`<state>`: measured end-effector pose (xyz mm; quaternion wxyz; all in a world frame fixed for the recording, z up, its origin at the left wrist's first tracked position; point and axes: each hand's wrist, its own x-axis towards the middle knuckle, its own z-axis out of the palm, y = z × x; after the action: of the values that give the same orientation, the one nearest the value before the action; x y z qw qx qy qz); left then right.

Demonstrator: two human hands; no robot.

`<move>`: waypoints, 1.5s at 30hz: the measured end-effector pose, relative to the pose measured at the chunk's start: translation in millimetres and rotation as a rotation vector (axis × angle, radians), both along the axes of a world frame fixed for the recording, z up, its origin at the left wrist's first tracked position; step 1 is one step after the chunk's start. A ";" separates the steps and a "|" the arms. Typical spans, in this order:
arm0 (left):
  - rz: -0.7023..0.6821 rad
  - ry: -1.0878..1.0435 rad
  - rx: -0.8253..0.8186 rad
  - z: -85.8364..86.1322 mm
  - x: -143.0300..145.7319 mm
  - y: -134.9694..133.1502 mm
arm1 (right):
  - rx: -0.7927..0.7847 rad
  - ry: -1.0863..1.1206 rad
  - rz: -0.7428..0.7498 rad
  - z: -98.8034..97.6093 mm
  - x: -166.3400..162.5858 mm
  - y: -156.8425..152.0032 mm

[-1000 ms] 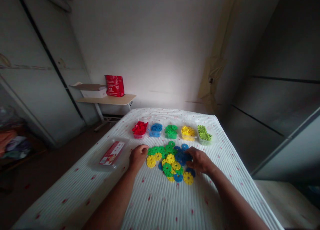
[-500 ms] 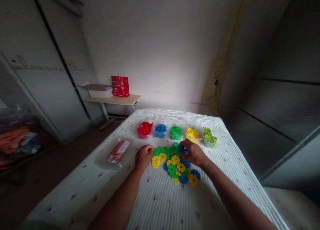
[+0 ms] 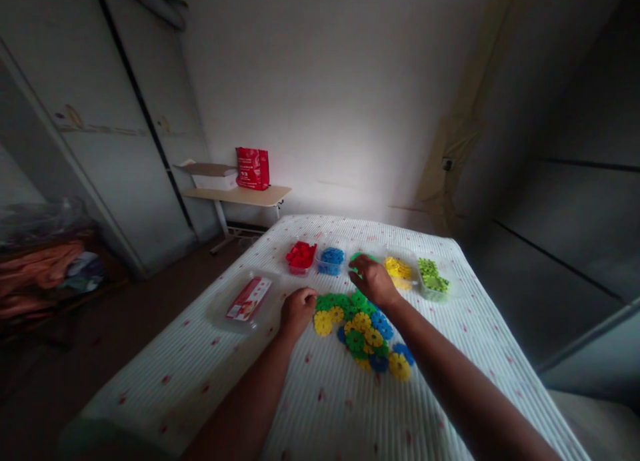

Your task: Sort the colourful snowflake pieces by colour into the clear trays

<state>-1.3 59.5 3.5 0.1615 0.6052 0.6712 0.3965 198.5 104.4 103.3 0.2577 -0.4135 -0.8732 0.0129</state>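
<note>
Flower-shaped notched plastic discs lie in an overlapping pile in the middle of the bed: green discs (image 3: 334,303) at the back, yellow discs (image 3: 323,323) and blue discs (image 3: 383,325) among them. My left hand (image 3: 299,309), fingers curled together, rests at the left end of the green row; anything inside it is hidden. Over the clear tub of green discs (image 3: 363,255) is my right hand (image 3: 374,281), its fingers bent and pinched downward. Some green shows at its fingertips, but whether it grips a disc is unclear. The hand covers much of that tub.
Clear tubs of red pieces (image 3: 301,255), blue pieces (image 3: 331,259), yellow pieces (image 3: 399,270) and light-green pieces (image 3: 433,276) stand along the back. A clear lid with a red-and-white label (image 3: 249,299) lies left. Beyond are a small table (image 3: 270,195) and a red bag (image 3: 253,168).
My right hand has moved from a blue disc at the pile back to the green tub. My left hand stays beside the green discs. The whole view has shifted slightly.
</note>
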 end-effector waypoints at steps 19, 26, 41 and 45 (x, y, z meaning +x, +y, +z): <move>-0.450 0.016 -0.197 26.0 -13.6 -19.1 | -0.065 0.051 -0.371 -86.8 143.8 -44.5; -0.431 0.233 -0.191 32.0 -6.7 -23.4 | -0.067 0.018 -0.390 -85.8 141.3 -46.1; -0.431 0.457 -0.118 25.7 0.0 -24.7 | -0.011 0.083 -0.379 -96.1 146.0 -41.0; -0.430 0.464 -0.088 24.3 1.6 -25.9 | -0.024 0.073 -0.386 -95.5 145.8 -40.5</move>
<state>0.3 33.6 27.8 0.1106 0.7999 0.5632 0.1752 344.3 63.8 7.8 0.2818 -0.5757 -0.7675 -0.0112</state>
